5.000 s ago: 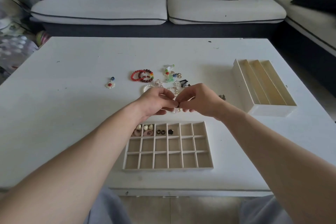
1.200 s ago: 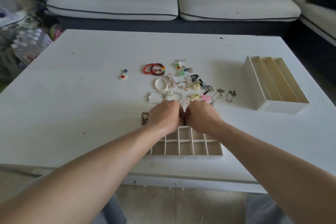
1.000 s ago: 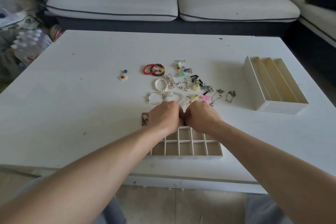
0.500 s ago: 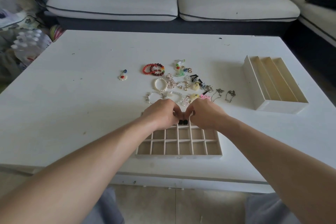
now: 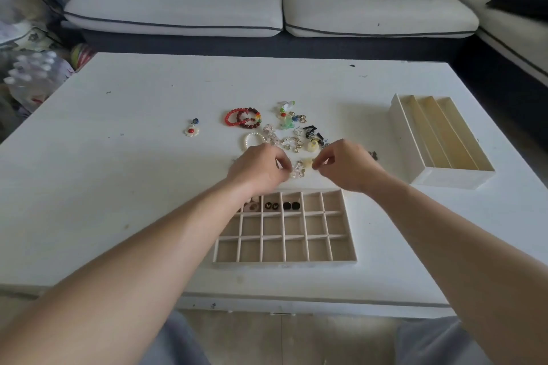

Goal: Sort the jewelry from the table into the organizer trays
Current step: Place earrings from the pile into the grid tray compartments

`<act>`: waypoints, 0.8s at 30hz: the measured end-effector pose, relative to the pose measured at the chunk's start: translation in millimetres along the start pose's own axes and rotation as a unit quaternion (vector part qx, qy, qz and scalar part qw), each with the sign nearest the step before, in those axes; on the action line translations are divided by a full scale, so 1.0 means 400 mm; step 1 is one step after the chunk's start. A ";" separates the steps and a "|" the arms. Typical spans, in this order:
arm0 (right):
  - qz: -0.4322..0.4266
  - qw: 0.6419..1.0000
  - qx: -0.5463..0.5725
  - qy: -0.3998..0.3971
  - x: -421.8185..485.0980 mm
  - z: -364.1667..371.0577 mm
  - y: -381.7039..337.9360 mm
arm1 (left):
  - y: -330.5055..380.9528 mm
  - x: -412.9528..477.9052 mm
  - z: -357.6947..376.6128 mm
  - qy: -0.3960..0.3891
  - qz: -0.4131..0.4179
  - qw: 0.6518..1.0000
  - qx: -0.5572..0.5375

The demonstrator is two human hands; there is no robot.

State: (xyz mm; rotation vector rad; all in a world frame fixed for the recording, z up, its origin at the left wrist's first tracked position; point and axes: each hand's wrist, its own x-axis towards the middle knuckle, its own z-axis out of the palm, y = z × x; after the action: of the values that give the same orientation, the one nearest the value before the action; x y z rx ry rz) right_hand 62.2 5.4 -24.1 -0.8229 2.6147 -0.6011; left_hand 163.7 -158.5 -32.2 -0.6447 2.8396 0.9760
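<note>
Curling fingers point(image 5: 281, 160) over jewelry point(image 5: 292, 141) — left hand point(image 5: 261, 169) | right hand point(image 5: 347, 166) | hold unclear

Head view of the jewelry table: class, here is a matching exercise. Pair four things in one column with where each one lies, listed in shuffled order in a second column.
Things:
1. bead bracelets
2. flower pendant
3. black studs
4. slotted tray

Places:
A. in the far row of the grid tray
B. on the right part of the table
C. alone, left of the jewelry pile
D. at the pile's far left corner, overlapping each other

Pairs: 1-D, 2-C, 3-A, 4-B.
</note>
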 end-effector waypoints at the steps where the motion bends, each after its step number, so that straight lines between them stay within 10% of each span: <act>1: 0.008 1.000 0.009 0.016 0.011 -0.006 0.018 | 0.001 0.013 0.002 0.008 -0.002 1.000 -0.002; 24: 0.017 0.999 -0.034 0.021 0.139 0.083 0.040 | 0.038 0.140 0.114 0.015 0.061 0.991 0.121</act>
State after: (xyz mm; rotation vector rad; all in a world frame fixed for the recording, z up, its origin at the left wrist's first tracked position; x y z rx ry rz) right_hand 26.0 -25.8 -70.4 -0.7925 2.6949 -0.5295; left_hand 103.4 -140.9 -71.0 -0.4699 2.9877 0.6225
